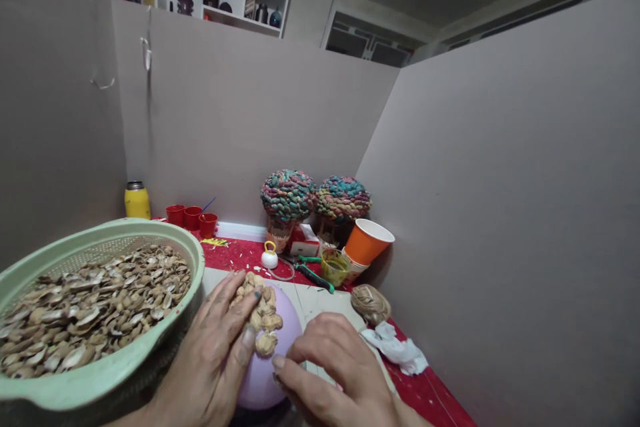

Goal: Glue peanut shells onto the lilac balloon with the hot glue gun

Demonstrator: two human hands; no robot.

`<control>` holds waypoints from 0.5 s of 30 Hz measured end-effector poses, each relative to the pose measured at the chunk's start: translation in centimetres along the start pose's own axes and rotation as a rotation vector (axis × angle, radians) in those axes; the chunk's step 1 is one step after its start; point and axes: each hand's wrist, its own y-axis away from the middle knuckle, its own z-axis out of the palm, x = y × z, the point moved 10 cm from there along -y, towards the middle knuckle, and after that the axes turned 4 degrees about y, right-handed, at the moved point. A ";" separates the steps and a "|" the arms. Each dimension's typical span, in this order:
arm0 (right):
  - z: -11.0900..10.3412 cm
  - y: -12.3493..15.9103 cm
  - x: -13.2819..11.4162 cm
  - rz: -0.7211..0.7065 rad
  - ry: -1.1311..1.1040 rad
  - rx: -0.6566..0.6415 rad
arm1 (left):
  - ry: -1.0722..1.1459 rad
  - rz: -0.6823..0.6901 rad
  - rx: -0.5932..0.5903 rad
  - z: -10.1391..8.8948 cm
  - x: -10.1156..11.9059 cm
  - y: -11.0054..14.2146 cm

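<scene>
A smooth, rounded lavender form (287, 320) is in front of me; whether it is a balloon or an upturned bowl I cannot tell. Tan, wrinkled shell pieces (265, 320) cover part of its top. My left hand (210, 347) lies over its left side, fingers stretched out and resting against the shell pieces. To the right, my right hand (340, 360) has its fingers curled, with thumb and forefinger tips close together beside the lavender surface. Anything pinched between them is hidden. A green colander (197, 260) full of brown shell halves (100, 307) stands at my left.
Red cups (193, 218) and a yellow bottle (137, 201) stand at the back left. Behind are two colourful domed crafts (289, 195), an orange paper cup (367, 243) and green-handled pliers (315, 277). Twine (371, 305) and crumpled tissue (397, 348) lie right. Grey panels (250, 100) enclose the table.
</scene>
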 end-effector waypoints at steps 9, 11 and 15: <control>1.5 -0.1 -0.3 -0.052 0.067 -0.100 | -0.104 0.087 -0.022 0.3 0.9 0.1; 1.4 -0.1 -0.3 -0.051 0.068 -0.087 | -0.142 0.113 -0.012 0.4 1.0 0.2; 1.5 -0.1 -0.1 -0.033 0.056 -0.078 | -0.205 0.144 -0.006 0.5 1.2 0.3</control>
